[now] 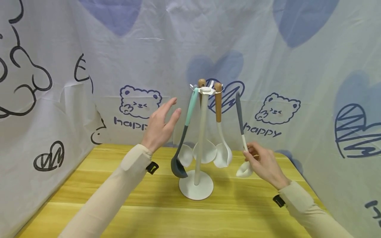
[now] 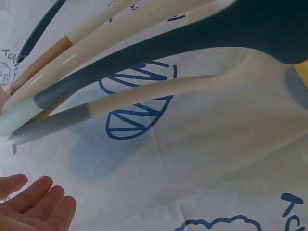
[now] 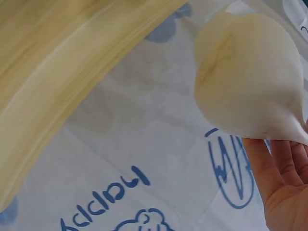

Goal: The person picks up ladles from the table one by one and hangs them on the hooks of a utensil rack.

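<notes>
My right hand (image 1: 265, 163) pinches a white ladle with a grey handle (image 1: 239, 114) low on its stem, just above the bowl. The ladle is upright to the right of a white utensil stand (image 1: 201, 138), its handle end apart from the hooks. In the right wrist view the ladle's bowl (image 3: 250, 77) is large above the fingers. Left of the stand my left hand (image 1: 159, 127) is raised with its fingers extended, holding nothing. Nearest to it hangs a dark ladle with a mint handle (image 1: 191, 107). A white ladle with a wooden handle (image 1: 218, 105) hangs on the right.
Another wooden handle (image 1: 201, 82) and more white utensil heads (image 1: 205, 152) hang behind the pole. The stand's round base (image 1: 196, 186) rests on a yellow wood-grain table (image 1: 154, 215). A printed cloth (image 1: 178, 33) encloses the back and sides.
</notes>
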Demonstrator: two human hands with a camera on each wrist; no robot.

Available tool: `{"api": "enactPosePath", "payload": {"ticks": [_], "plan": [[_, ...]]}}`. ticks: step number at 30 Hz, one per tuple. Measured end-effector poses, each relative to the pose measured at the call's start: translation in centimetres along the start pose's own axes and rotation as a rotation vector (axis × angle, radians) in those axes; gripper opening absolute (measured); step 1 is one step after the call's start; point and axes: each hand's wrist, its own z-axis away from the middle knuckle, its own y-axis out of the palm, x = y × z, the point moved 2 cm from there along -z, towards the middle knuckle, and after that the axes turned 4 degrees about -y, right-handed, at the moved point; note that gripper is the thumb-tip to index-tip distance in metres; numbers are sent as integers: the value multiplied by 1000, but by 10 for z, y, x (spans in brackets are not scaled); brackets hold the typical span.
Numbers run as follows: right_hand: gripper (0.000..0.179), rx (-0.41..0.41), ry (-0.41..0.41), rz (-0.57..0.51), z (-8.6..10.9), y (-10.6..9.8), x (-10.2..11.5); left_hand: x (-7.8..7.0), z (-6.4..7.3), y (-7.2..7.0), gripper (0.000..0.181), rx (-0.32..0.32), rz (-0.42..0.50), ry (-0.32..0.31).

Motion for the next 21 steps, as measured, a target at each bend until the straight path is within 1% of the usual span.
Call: {"api": "enactPosePath", "payload": {"ticks": [8,13,21], "plan": [[16,-56,-116,-10,-1,-1,14,-20,-14,5,52,-6,-12,48],[15,-66,-130,-19,-2,-1,18,-30,-20,6,53,-18,-16,49],[16,-79,-146,-7,-4,-1,25,-37,-29,9,54,-14,-7,47]]}}
